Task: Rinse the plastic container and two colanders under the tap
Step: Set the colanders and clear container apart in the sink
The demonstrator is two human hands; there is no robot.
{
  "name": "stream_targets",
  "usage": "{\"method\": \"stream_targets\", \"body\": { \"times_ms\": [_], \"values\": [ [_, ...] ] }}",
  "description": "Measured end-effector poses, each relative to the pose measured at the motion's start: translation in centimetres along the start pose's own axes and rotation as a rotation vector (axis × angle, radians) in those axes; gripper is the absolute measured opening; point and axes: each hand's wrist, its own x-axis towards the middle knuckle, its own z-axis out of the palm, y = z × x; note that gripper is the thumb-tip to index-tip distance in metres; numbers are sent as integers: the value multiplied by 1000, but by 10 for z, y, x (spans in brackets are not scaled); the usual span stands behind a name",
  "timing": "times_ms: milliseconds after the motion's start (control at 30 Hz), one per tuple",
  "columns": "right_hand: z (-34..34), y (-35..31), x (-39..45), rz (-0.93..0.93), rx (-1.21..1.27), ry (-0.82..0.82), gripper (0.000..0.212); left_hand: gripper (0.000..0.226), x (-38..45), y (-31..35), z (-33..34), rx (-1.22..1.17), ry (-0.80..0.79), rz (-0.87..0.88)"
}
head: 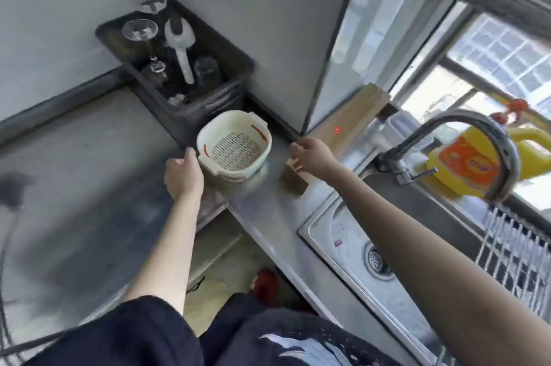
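Observation:
A white plastic colander (234, 145) with red marks on its rim stands on the steel counter (268, 210), nested in at least one other white piece whose lower edge shows beneath it. My left hand (183, 170) is at its left rim, thumb against the edge, fingers loosely bent. My right hand (311, 157) hovers a little to the right of the colander, fingers apart and holding nothing, above a small brown block (295, 180). The curved tap (465, 130) arches over the sink (351, 234) at the right, with no water running.
A dark bin (190, 109) with glasses and a ladle stands in the corner behind the colander. A wooden board (351, 115) leans on the wall. A yellow detergent bottle (477, 162) sits on the sill, and a wire rack (518, 249) lies over the sink's right side.

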Motion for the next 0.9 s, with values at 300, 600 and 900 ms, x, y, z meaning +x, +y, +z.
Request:
{"method": "stream_targets", "body": {
  "times_ms": [300,600,900],
  "values": [
    [31,-7,15,135,175,20,21,44,32,-2,23,-233,-415,-286],
    [21,-9,8,188,233,-51,23,20,22,-8,21,-142,-303,-21],
    [-10,-4,-20,120,345,128,18,11,-18,3,-29,-44,-572,275]
  ]
}}
